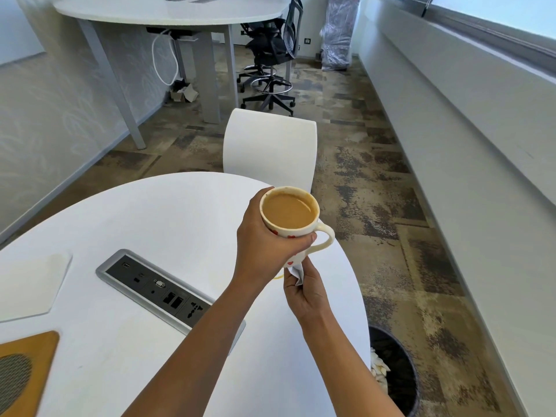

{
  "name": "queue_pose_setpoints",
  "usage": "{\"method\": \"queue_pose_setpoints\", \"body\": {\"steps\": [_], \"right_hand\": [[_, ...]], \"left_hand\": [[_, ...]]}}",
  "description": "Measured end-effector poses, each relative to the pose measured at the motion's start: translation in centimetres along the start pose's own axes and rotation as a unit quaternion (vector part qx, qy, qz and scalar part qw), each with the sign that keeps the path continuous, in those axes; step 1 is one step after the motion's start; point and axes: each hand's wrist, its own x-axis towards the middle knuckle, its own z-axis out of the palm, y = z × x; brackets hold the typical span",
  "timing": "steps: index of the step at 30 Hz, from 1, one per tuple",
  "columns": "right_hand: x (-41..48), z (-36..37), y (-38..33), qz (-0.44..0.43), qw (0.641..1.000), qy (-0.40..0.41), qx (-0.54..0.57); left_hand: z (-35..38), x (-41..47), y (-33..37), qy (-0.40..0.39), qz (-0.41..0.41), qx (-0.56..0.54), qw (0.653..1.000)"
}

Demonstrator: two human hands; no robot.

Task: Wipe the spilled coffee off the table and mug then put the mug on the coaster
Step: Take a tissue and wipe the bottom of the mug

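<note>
My left hand (264, 245) grips a cream mug (323, 240) with red hearts, lifted above the right edge of the white round table (180, 218). The mug is full of milky coffee and its handle points right. Just below it, my right hand (307, 291) presses a folded white tissue (298, 273) against the mug's underside. A thin yellowish coffee ring (279, 277) shows on the table under the mug, mostly hidden by my hands. A white hexagonal coaster (30, 284) lies flat at the table's left edge.
A grey power and socket panel (162, 291) is set into the table's middle. A wooden-framed mesh object (21, 374) sits at the bottom left. A white chair (270, 145) stands behind the table, and a black bin (394, 368) with crumpled tissues stands on the floor at right.
</note>
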Motion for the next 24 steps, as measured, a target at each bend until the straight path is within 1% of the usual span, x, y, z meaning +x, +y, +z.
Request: {"method": "queue_pose_setpoints", "body": {"steps": [3,7,10,13,16,18,24], "right_hand": [[0.1,0.5,0.5,0.01,1.0,-0.019,-0.015],[0.1,0.7,1.0,0.015,0.995,-0.052,-0.082],[-0.2,0.1,1.1,0.023,0.991,-0.066,-0.117],[-0.9,-0.9,0.8,0.035,0.983,-0.098,-0.152],[-1.3,-1.8,0.3,0.037,0.986,-0.1,-0.13],[-1.1,-2.0,-0.1,0.021,0.989,-0.098,-0.109],[0.0,-0.9,-0.6,-0.031,0.987,-0.104,-0.115]], "left_hand": [[0.2,-0.1,0.2,0.004,0.001,-0.001,1.0],[0.4,0.0,0.4,0.001,0.001,-0.009,1.0],[0.3,0.4,0.3,-0.002,-0.006,-0.01,1.0],[-0.1,0.9,0.1,-0.003,-0.01,-0.009,1.0],[-0.5,1.2,-0.1,0.001,-0.016,-0.013,1.0],[-0.6,1.2,-0.3,0.003,-0.019,-0.018,1.0],[-0.3,0.4,0.0,-0.002,-0.018,-0.021,1.0]]}}
